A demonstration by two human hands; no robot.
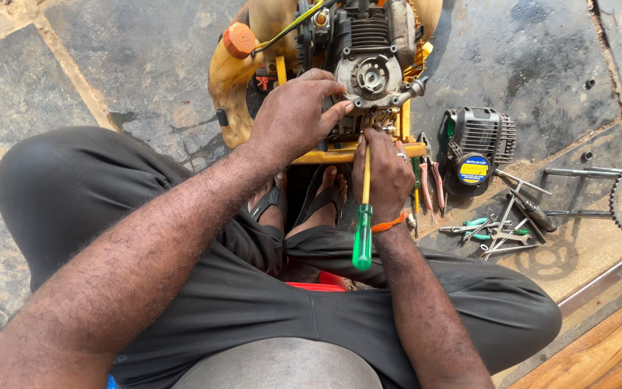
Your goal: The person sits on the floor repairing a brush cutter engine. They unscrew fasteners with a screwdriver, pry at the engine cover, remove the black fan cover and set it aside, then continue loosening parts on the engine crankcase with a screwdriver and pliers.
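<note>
Green-handled screwdriver [363, 216] gripped in right hand [383, 173]; left hand [293, 115] clasps engine [368, 65].

The engine [368, 50] runs off the top edge; beside it, the screwdriver [363, 216] tip hides behind the right hand [383, 169].

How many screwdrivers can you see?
1 for sure: the green-handled screwdriver in the right hand, tip at the engine. More may hide in the tool pile on the floor.
</note>
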